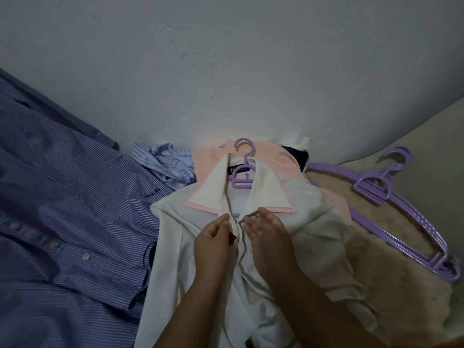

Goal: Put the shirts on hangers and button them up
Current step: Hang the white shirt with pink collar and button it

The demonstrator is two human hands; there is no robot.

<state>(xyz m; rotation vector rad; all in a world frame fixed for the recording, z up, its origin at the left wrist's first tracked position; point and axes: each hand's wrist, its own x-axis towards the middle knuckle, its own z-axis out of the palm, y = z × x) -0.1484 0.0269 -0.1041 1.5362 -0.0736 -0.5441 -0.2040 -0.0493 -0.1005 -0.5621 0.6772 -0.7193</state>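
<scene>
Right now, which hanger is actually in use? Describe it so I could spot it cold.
Start at the white shirt spread out in the middle, under both hands. At its open collar, just below the wall, a purple hanger pokes out, hook upward, beside the black neck label. The other purple hangers lie stacked, bare, on the cream fleecy cover to the right.

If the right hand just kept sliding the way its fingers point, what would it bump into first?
Probably the white shirt's collar, just ahead of the right hand fingertips; further on lies the purple hanger in the neck. Depth is hard to judge in this one view.
</scene>
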